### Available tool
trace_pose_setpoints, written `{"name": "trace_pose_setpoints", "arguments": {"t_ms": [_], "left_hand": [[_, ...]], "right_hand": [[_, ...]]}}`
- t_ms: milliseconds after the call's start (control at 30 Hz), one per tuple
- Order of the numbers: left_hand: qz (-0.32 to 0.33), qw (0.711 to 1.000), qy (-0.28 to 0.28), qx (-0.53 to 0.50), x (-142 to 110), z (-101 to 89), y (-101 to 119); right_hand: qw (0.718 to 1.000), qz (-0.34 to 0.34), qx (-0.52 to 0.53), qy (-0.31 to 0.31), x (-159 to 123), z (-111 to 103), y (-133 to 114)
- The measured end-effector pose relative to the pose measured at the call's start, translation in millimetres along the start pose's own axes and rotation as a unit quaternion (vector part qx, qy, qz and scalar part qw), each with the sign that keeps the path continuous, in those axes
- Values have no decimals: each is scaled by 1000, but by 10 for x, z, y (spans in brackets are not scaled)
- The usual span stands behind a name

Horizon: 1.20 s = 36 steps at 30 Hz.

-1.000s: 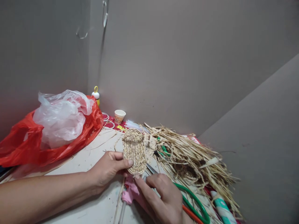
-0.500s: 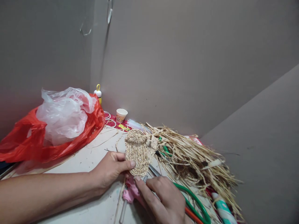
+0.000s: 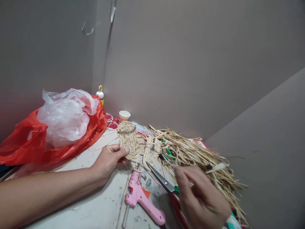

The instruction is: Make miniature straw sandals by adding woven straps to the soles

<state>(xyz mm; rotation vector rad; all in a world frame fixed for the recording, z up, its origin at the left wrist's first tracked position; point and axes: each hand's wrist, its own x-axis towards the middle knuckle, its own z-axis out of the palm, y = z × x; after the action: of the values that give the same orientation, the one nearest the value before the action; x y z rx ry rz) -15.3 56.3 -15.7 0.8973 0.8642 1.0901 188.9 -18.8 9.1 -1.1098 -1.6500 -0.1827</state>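
Head view: your left hand (image 3: 108,162) pinches one coiled straw piece (image 3: 128,140) at its near edge, thumb on top, raised above the white table (image 3: 95,210). Your right hand (image 3: 201,195) is bent with thumb and forefinger forward; blur leaves it impossible to tell whether they meet. It hides part of the handles of one pair of scissors (image 3: 163,182), whose blades point toward at least one more woven straw piece (image 3: 152,151). One pink glue gun (image 3: 134,194) lies between your hands. One heap of loose straw (image 3: 190,151) crowds the right. Beyond stand one paper cup (image 3: 124,117) and one bottle (image 3: 100,95); at left, one red plastic bag (image 3: 23,135) bears a translucent bag (image 3: 63,119).
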Motion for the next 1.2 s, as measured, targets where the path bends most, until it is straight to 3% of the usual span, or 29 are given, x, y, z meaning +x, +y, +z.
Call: {"name": "trace_pose_setpoints", "arguments": {"t_ms": [100,233,367,567,700,800,967,1067,1167,1200], "left_hand": [[17,1000,24,9,92,-57,-63],[47,997,32,42,169,-105,-124],[68,994,34,79,216,-120,-152],[85,990,-8,109,239,-132,-211],[96,989,-20,112,239,-140,-238],[105,988,-15,110,258,-156,-261],[92,991,-15,98,293,-181,-299],[70,992,-12,101,304,-186,-300],[52,992,-8,111,308,-189,-291],[48,992,-7,113,308,-190,-287]], "right_hand": [[986,164,-12,-20,92,-6,140],[932,325,11,-159,114,149,518],[900,386,13,-204,88,285,813],[848,482,49,-213,91,413,887],[830,507,93,-212,57,548,904],[839,497,128,-183,36,579,892],[889,423,169,-50,125,432,767],[900,393,189,26,236,331,616],[879,404,250,38,280,285,401],[857,421,294,23,267,281,325]]}}
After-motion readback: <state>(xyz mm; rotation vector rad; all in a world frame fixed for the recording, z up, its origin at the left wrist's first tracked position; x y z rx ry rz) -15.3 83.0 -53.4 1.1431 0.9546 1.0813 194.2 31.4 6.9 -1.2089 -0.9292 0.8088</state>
